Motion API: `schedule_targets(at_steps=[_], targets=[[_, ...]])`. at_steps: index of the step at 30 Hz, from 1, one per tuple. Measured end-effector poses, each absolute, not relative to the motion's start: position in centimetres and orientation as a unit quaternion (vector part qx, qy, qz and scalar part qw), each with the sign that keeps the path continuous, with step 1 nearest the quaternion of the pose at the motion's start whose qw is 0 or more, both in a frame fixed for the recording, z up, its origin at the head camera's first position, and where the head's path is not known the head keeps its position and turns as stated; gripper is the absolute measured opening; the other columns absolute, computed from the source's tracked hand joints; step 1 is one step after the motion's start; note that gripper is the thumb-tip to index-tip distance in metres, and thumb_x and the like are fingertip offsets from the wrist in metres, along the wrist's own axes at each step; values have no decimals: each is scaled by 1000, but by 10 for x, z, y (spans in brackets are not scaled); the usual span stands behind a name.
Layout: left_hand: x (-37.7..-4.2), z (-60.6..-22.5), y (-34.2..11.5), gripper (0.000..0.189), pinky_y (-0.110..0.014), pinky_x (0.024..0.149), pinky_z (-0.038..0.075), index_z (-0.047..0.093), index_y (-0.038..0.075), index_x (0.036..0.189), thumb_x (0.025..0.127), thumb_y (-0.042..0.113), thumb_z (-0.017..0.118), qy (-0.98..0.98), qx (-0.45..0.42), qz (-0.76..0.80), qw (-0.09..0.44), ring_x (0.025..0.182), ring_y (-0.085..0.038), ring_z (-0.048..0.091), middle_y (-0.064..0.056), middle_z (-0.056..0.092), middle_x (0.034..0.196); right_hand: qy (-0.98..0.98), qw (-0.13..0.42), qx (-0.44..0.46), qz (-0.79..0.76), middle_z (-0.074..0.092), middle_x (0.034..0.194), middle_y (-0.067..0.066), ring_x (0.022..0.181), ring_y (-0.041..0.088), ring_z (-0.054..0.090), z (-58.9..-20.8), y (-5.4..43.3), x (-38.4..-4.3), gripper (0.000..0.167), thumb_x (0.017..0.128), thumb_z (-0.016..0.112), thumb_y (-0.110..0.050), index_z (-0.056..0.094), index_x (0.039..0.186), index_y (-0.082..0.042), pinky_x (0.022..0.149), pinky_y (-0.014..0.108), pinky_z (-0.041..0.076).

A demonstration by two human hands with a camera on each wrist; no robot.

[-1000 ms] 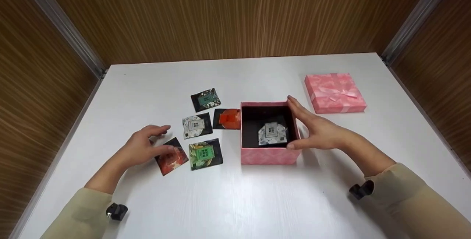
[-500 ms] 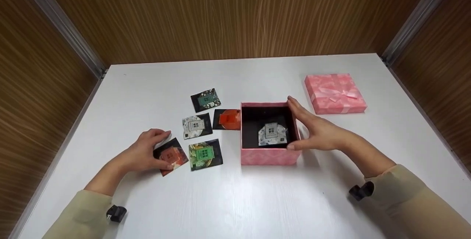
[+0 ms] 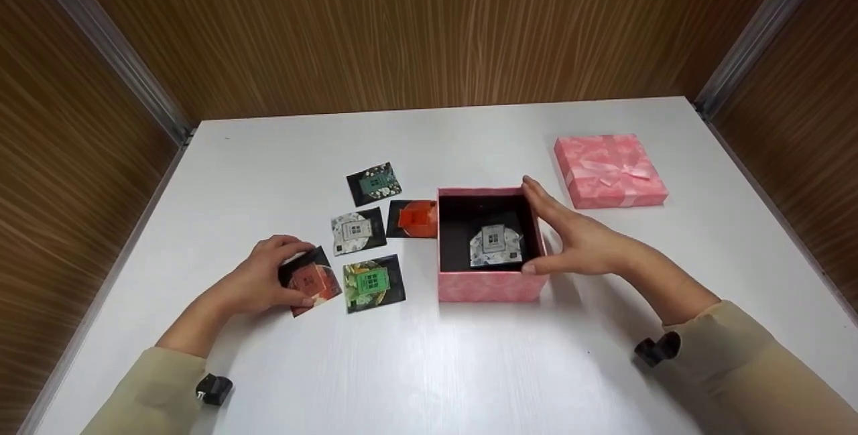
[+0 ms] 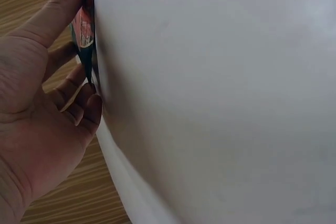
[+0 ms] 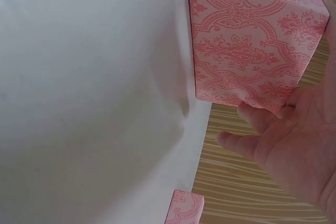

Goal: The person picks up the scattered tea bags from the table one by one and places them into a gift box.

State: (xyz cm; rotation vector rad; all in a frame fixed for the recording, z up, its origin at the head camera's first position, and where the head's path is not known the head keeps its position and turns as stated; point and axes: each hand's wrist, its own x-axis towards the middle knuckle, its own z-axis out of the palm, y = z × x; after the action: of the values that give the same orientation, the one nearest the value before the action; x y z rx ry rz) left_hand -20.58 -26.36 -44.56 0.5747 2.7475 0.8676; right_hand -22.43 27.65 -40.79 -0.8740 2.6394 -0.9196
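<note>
One half-curled left hand (image 3: 258,279) pinches the red packet (image 3: 312,279), apparently tilted up since earlier; the right hand (image 3: 582,240), spread wide, grips the pink box (image 3: 489,287).

Between my left hand (image 3: 258,281) and the pink box (image 3: 491,286), the green packet (image 3: 373,282) lies flat in my path; I could pass along the table (image 3: 375,368) nearer me. My right hand (image 3: 586,240) bars the right wall, but from above I could enter.
</note>
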Motion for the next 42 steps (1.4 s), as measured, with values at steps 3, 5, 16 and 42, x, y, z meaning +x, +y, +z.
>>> schedule_targets(at_steps=[3,5,16,42], targets=[[-207,-445,-262,85,-64,109,38,56,11,150,78,30,97,931,189,295,105,134,-42,43,-19,49,147,896,104,-295,-315,-2,179,5,163,31,9,-407,277,-224,125,84,88,-49,3,172,-21,124,60,26],[-207,-444,-262,85,-64,108,39,54,13,152,80,28,96,929,187,300,106,132,-41,44,-20,50,146,896,103,-296,-314,-2,179,5,162,31,10,-407,276,-224,125,84,88,-49,3,172,-20,124,60,26],[-208,-441,-264,72,-57,101,43,46,18,159,95,5,78,918,162,350,96,114,-36,56,-22,55,135,898,107,-295,-309,-3,179,0,163,30,9,-407,273,-225,125,84,87,-53,3,172,-22,124,59,27],[-222,-348,-157,32,-25,80,60,77,13,132,100,10,75,854,216,472,-27,100,-19,73,-7,75,125,899,110,-289,-311,-3,179,4,163,31,8,-407,275,-224,125,85,87,-51,2,172,-21,124,60,24]])
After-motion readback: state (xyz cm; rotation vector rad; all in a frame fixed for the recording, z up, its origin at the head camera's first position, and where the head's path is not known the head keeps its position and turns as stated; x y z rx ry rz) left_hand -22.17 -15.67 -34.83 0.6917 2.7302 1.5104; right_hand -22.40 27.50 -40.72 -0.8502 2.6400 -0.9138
